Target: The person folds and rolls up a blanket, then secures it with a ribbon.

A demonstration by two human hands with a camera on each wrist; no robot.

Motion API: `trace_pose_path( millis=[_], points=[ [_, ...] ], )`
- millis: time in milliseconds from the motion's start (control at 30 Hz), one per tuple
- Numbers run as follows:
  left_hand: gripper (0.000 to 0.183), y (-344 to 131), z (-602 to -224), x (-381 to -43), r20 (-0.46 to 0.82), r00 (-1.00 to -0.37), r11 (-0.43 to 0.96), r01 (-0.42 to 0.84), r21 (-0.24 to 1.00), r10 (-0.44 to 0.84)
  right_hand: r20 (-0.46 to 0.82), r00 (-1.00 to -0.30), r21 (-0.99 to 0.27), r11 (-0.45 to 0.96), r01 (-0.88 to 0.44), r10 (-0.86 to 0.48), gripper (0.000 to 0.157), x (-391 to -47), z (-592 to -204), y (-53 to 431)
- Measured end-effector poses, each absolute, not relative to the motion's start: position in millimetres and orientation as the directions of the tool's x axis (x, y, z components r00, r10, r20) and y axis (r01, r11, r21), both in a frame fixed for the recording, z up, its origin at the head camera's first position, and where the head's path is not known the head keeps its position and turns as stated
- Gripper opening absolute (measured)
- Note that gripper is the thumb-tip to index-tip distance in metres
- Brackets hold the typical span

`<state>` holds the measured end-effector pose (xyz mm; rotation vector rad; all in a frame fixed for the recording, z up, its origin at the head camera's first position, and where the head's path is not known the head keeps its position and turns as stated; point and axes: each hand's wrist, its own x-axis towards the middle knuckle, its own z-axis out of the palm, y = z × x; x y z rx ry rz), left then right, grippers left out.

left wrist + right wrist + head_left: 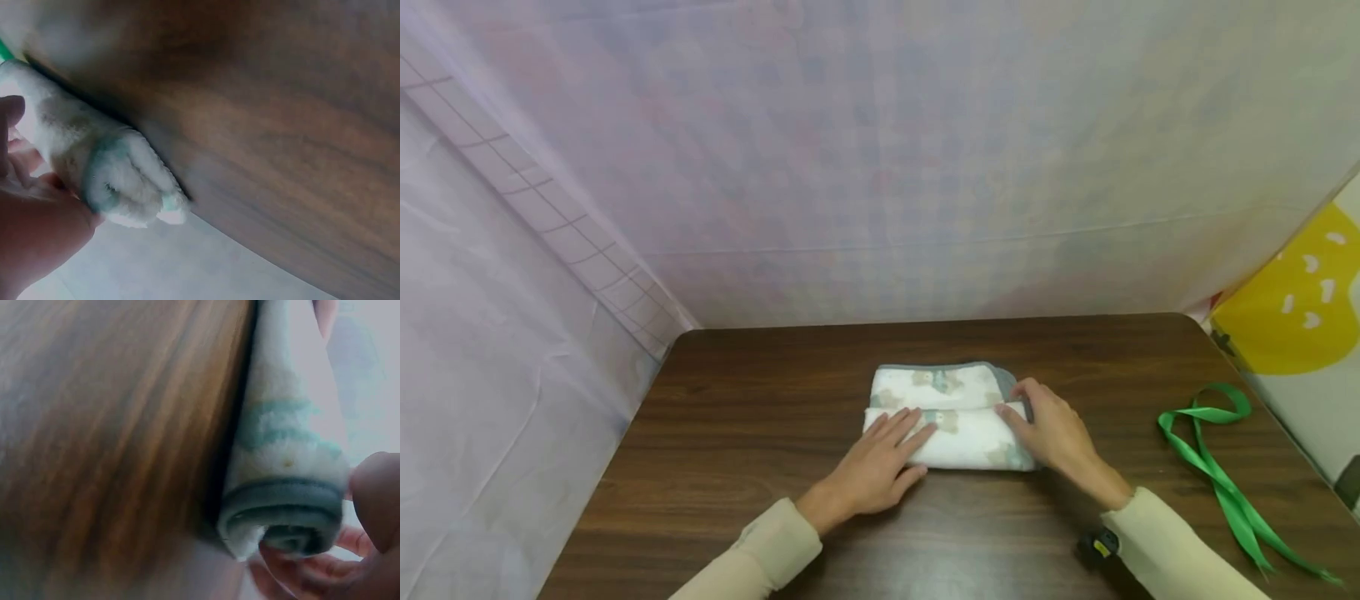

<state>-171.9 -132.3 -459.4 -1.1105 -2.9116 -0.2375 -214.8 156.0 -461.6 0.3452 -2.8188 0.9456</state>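
A white towel (970,446) with beige and green printed figures and a grey-green border lies on the table, its near part folded or rolled over. My left hand (876,467) rests on its left part with fingers spread. At the right end, my right hand (1057,429) grips the roll, thumb on top and fingers curled round its far side. The right wrist view shows the towel's coiled end (281,515) with the fingertips against it. In the left wrist view the other end (134,181) shows several soft layers.
A long green ribbon (1217,483) lies looped on the right side of the brown wooden table (737,433). Pale printed cloth (880,167) hangs behind the table, and another sheet (490,333) hangs on the left. A yellow shape (1292,300) shows beyond the right edge.
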Motion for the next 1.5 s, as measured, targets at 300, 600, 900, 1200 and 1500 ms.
trace_pose_path(
  millis=[300, 600, 900, 1200, 1500],
  points=[
    [0.065, -138, -460, -181, -0.044, -0.742, 0.737, 0.654, 0.174, 0.669, 0.42, -0.712, -0.289, 0.661, -0.692, -0.563, 0.046, -195, -456, 145],
    [0.071, -140, -456, -188, -0.07, -0.711, 0.702, 0.667, 0.25, 0.7, 0.263, -0.675, -0.263, 0.622, -0.737, -0.689, 0.071, -193, -466, 148],
    [0.077, -143, -456, -194, -0.039, -0.7, 0.693, 0.696, 0.188, 0.713, 0.234, -0.673, -0.234, 0.631, -0.739, -0.701, 0.077, -200, -463, 151],
    [0.07, -141, -447, -196, -0.043, -0.7, 0.693, 0.694, 0.194, 0.713, 0.242, -0.67, -0.233, 0.629, -0.742, -0.701, 0.059, -203, -458, 154],
    [0.062, -141, -429, -198, -0.173, -0.709, 0.714, 0.601, 0.36, 0.684, 0.133, -0.669, -0.378, 0.587, -0.716, -0.731, 0.04, -207, -440, 158]
  ],
)
